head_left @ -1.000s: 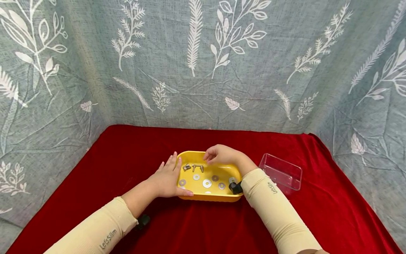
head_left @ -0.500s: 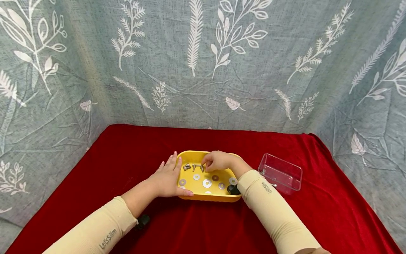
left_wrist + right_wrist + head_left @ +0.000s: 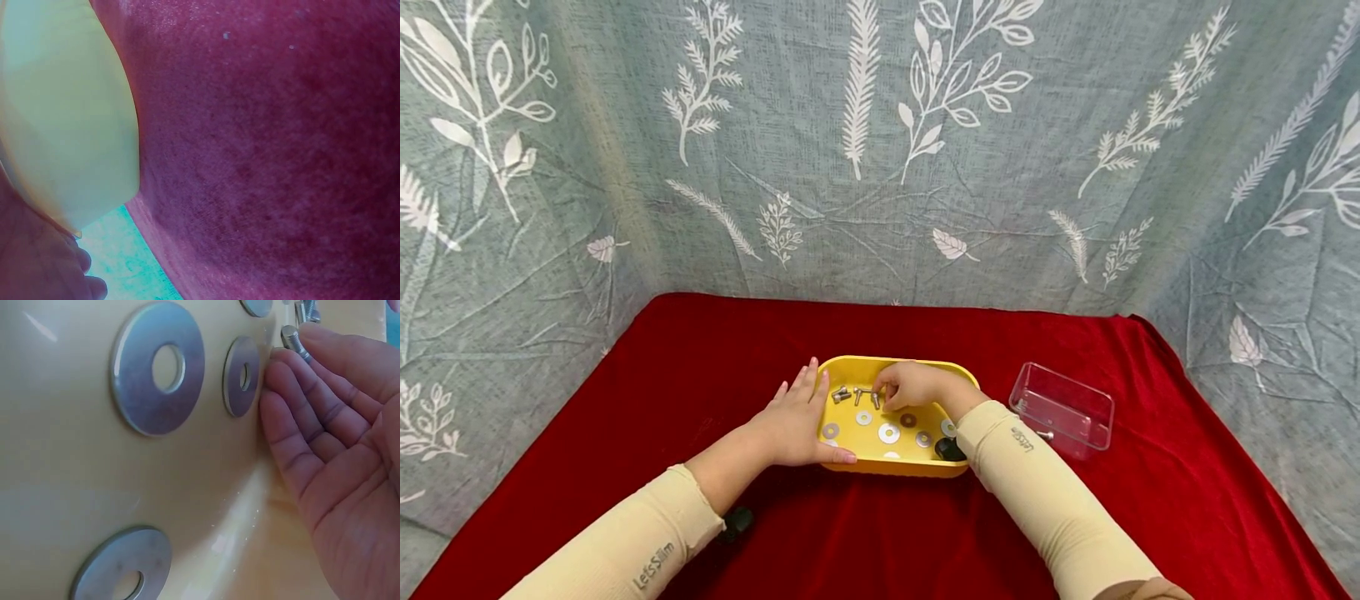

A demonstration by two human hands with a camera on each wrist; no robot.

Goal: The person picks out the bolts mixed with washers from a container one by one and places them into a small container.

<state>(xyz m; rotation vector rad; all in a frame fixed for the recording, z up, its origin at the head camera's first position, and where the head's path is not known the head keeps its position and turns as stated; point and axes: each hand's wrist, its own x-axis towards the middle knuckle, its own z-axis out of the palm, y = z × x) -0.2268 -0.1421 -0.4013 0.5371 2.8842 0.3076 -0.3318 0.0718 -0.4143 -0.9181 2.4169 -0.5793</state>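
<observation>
A yellow tray sits on the red cloth and holds several flat steel washers and small bolts. My left hand rests against the tray's left end, fingers straight along the wall and thumb on the front rim. In the left wrist view only the tray wall and the cloth show. My right hand reaches into the tray, fingers loosely bent. In the right wrist view its fingertips touch a bolt beside a washer.
A clear plastic box stands on the cloth to the right of the tray. A leaf-patterned grey curtain hangs behind the table. The red cloth spreads on all sides of the tray.
My right hand has moved left and down from the tray's back rim into the tray, to the bolts. The left hand and the tray have stayed put.
</observation>
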